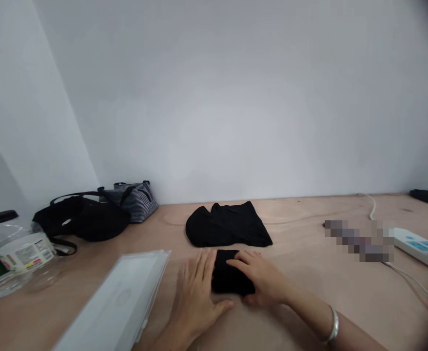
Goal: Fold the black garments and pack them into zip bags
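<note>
A folded black cloth point(227, 275) lies on the table between my two hands. My left hand point(199, 290) lies flat with its fingers stretched out, along the cloth's left edge. Over the right edge rests my right hand point(263, 275), its fingers on top of the cloth and its thumb apart at the near corner. A silver bangle point(334, 325) circles my right wrist. Just beyond the folded cloth, a larger black fabric piece point(226, 225) is spread out, rounded at its left end.
Left of my hands lies a translucent white plastic pouch point(115, 297). Plastic bottles point(27, 258), a black bag point(86, 217) and a striped bag point(139, 202) stand farther left. To the right are a blurred-out object point(360, 241), a white power strip point(415, 243) and cables point(415, 278). A wall rises behind.
</note>
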A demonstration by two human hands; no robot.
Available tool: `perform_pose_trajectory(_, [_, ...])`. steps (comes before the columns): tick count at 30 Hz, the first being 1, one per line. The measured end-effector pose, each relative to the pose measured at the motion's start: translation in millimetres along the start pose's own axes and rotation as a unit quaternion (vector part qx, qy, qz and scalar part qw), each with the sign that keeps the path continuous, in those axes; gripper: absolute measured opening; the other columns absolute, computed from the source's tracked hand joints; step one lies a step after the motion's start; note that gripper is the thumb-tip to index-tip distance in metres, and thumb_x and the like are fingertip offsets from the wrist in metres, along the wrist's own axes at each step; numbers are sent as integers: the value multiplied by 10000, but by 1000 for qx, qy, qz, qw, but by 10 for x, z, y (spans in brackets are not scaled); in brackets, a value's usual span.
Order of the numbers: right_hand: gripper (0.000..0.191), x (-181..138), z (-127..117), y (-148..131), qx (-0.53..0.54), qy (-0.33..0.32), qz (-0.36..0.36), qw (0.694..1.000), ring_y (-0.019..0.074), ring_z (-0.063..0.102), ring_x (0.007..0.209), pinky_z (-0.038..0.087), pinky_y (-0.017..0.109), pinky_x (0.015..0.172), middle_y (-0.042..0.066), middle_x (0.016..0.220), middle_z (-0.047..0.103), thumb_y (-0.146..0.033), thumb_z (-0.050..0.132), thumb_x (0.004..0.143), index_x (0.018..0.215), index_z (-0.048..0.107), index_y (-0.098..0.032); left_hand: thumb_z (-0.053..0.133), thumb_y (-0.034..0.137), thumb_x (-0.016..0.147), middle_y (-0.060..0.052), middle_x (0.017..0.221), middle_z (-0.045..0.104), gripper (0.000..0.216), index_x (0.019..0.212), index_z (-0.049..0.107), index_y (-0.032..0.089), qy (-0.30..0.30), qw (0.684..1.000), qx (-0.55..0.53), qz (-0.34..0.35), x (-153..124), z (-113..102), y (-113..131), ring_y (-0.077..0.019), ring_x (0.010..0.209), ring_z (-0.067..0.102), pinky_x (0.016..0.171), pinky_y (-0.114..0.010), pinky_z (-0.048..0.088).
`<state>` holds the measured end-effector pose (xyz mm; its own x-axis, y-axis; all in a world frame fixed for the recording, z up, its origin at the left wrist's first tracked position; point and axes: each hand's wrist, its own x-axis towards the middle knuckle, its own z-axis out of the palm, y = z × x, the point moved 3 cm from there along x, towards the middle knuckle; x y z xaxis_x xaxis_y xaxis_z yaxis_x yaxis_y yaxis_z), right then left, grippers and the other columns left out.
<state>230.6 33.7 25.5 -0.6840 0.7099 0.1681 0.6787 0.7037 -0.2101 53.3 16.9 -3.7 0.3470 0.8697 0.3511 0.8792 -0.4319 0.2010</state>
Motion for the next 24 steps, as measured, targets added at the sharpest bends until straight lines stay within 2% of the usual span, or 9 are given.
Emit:
perform_pose_trajectory(3, [835,-177,79,109,-37,41,25,998,312,271,1228,198,460,1007,163,1338,342,-410,628,602,1324,319,-126,674,473,600,-75,1398,292,778,1280,382,234,-36,992,-16,118,143,-105,169,-304,1281,208,1026,-525,154])
perform_pose_trajectory(5, [748,-253,211,130,-59,47,35,997,306,217,1265,163,467,1028,180,1372,296,-432,539,710,1332,303,-90,664,438,634,-85,1362,360,720,1266,410,207,-66,985,-30,155,209,-113,230,-275,1260,276,1042,-471,183])
perform_pose_trajectory(8, [598,-295,437,108,-99,51,38,993,301,242,1263,206,451,1028,187,1360,317,-354,451,804,1311,340,-58,581,378,735,-100,1292,457,562,1241,449,172,-98,985,-56,134,239,-42,222,-247,1204,385,1024,-414,264])
perform_pose_trajectory(11, [485,-245,583,61,-158,57,33,985,311,347,1209,301,432,983,210,1296,404,-210,436,810,1256,412,-20,534,362,771,-99,1273,479,498,1224,469,166,-109,986,-72,107,205,48,169,-246,1173,426,989,-396,324])
perform_pose_trajectory(15, [367,-104,496,33,-178,23,28,983,298,547,995,435,393,805,213,1063,588,-86,432,755,1105,536,-40,608,422,696,-113,1259,490,573,1193,493,161,-93,987,-92,98,152,73,109,-267,1154,438,980,-406,327])
perform_pose_trajectory(18, [335,-41,249,62,-74,-9,50,996,248,603,807,450,341,706,125,903,642,-117,489,674,998,576,-120,665,378,626,-86,1201,533,570,1146,509,207,-72,984,-140,82,141,15,72,-278,1100,474,951,-423,350])
perform_pose_trajectory(20, [382,-36,64,92,58,27,65,996,215,593,818,441,312,728,68,923,640,-124,490,638,1010,562,-167,610,247,656,-52,1129,567,476,1118,495,235,-49,975,-208,58,158,-37,52,-245,1041,514,903,-386,395])
perform_pose_trajectory(22, [397,-43,-56,137,210,78,80,971,185,577,867,438,283,755,24,948,632,-117,457,644,1024,546,-192,524,156,687,-34,1048,586,420,1095,460,235,-9,951,-308,21,200,-73,33,-200,976,550,845,-335,437])
perform_pose_trajectory(24, [388,-43,-68,200,329,106,105,933,166,569,883,446,274,757,3,954,625,-115,421,669,1030,535,-197,486,157,723,-39,1009,584,385,1095,409,219,35,914,-404,-26,254,-64,11,-176,916,579,788,-307,468])
